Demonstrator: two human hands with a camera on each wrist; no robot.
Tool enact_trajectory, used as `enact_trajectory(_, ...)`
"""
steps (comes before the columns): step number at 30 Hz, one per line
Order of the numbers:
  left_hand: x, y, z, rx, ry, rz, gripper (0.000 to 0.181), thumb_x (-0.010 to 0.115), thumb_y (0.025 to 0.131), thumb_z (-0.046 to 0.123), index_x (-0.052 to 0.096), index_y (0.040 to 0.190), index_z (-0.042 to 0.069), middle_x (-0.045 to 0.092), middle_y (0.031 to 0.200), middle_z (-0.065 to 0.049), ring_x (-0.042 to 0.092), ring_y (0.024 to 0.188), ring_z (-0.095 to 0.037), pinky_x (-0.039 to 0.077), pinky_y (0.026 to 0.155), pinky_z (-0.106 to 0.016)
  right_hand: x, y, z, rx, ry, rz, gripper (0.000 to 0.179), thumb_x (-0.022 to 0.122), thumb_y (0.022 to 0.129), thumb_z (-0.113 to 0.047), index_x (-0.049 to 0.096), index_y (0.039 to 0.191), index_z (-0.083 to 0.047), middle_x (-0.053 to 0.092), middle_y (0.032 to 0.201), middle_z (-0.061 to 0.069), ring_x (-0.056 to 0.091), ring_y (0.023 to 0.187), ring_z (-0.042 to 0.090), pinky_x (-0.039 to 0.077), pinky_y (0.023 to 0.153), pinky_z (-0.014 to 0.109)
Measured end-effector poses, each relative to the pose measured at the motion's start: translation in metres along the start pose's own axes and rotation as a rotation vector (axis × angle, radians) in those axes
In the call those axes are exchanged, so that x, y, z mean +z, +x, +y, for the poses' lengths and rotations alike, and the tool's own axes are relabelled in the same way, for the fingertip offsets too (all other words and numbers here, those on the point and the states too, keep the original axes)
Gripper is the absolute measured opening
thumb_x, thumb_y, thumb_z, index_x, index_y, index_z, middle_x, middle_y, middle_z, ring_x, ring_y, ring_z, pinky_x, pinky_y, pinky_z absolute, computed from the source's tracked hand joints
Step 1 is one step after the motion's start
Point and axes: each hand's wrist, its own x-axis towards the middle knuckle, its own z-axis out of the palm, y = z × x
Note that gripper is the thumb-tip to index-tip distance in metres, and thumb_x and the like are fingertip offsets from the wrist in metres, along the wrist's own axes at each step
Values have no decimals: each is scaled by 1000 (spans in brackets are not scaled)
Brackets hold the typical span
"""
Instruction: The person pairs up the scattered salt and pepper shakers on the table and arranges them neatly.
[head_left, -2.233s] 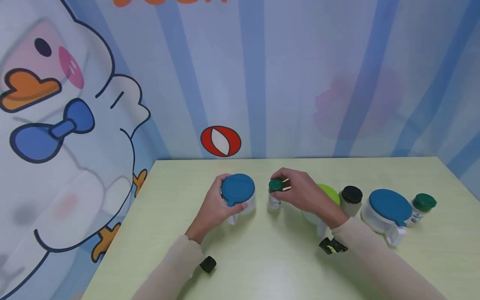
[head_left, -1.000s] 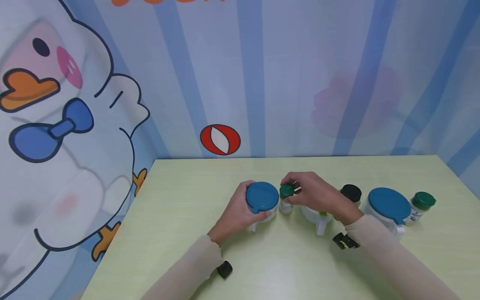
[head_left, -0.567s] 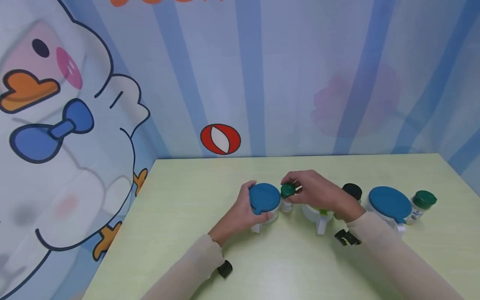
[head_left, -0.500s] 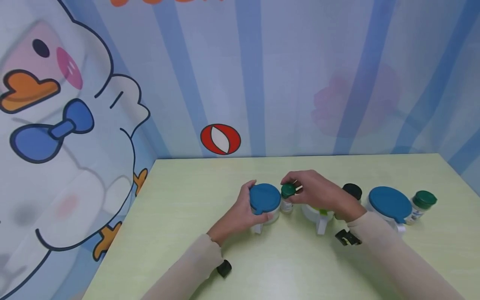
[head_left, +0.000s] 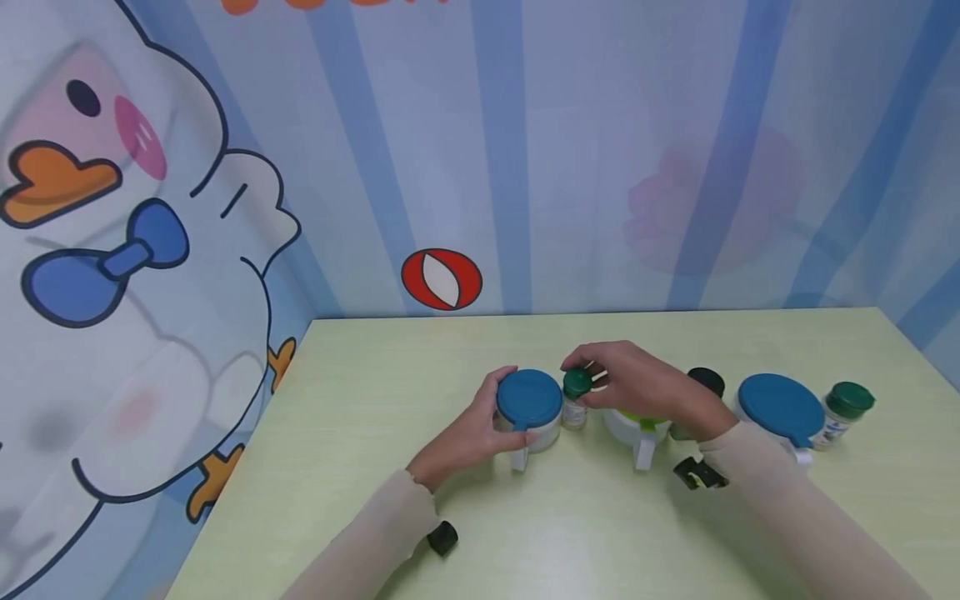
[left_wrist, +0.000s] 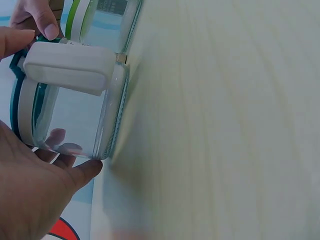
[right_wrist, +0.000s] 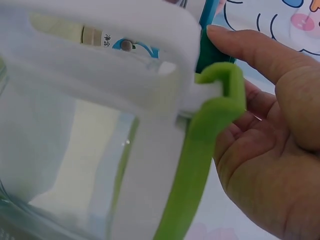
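Observation:
My left hand (head_left: 468, 429) holds a clear handled jar (head_left: 530, 398) with a blue lid, thumb on the near side and fingers round the far side. In the left wrist view, the jar (left_wrist: 75, 115) has its white handle turned toward the camera. Close at its right stands a small spice bottle (head_left: 575, 414), whose green cap my right hand (head_left: 645, 379) pinches between thumb and fingers. Partly hidden under that hand is another handled jar (head_left: 633, 432), its light green lid (right_wrist: 192, 165) large in the right wrist view.
Farther right on the pale table (head_left: 570, 533) stand a black-capped bottle (head_left: 705, 380), a second blue-lidded jar (head_left: 780, 408) and another green-capped spice bottle (head_left: 843, 412). A patterned wall (head_left: 585, 167) rises behind the table's back edge.
The blue-lidded jar has moved right, coming right beside the green-capped spice bottle. That bottle and the right hand have shifted slightly right. Over the last half second only tiny shifts show.

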Motion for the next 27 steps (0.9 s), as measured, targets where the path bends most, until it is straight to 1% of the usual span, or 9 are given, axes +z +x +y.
enact_trajectory(6,-1,2,-4,-6,-28,3,94,79,87,35,18,158,25,29,161,-4,28,148,-31,36,114,-59,-2,1,2,4,13,-36,37,74,91,-5,63,127,-2,67,120,10,68,112,31,59,87,31)
enact_trajectory(9,-2,3,-4,-5,-28,14,94,81,86,36,21,156,26,32,159,-2,29,148,-29,37,115,-58,-3,1,4,-1,21,-46,36,74,91,-5,64,126,-4,67,119,9,68,112,30,59,87,31)
enact_trajectory(14,-2,3,-3,-7,-17,36,94,83,83,38,23,155,26,33,159,-2,30,148,-28,36,115,-58,-4,2,7,-14,40,-73,37,74,92,-7,64,127,-4,67,121,9,68,113,29,59,89,33)
enact_trajectory(18,-3,4,-4,-1,-15,35,95,84,83,38,23,155,24,32,159,-2,31,148,-29,37,115,-57,-6,3,9,-10,59,-93,38,75,92,-10,64,128,-4,66,123,8,67,114,29,59,91,35)
enact_trajectory(23,-3,5,-5,6,-21,35,95,85,83,37,24,154,23,32,159,-3,31,148,-29,36,116,-57,-7,5,11,3,88,-100,37,75,92,-11,63,127,-7,66,122,7,66,116,29,58,93,37)
enact_trajectory(27,-3,5,-5,4,-27,41,95,85,82,37,25,154,24,33,158,-3,31,148,-30,35,116,-58,-8,7,13,5,86,-103,37,75,92,-11,62,126,-7,66,121,6,66,116,29,58,94,39)
